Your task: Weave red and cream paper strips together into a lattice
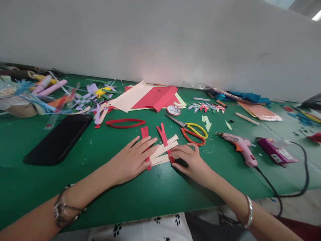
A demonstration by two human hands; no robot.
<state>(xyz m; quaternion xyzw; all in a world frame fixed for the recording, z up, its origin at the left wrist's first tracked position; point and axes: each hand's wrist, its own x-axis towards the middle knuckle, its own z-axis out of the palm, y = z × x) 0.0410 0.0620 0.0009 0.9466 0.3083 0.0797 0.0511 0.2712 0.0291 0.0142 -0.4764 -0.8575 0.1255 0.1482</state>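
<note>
Cream paper strips [164,149] and red paper strips cross each other on the green table, near its front edge. My left hand [134,159] lies flat over their left side, fingers stretched out, pressing on a left red strip [144,132]. At the right side, my right hand [190,160] has its fingers and thumb closed around the lower end of a slanted red strip [163,135]. The fingers partly cover the crossings. Just behind sit scissors [188,129] with yellow and orange handles, and a flattened red paper loop [125,123].
A black phone [59,139] lies at left, near a heap of paper scraps [85,97]. Red and cream sheets [152,97] rest by the wall. A pink glue gun [240,147] and a purple box [277,150] with a black cord stand at right.
</note>
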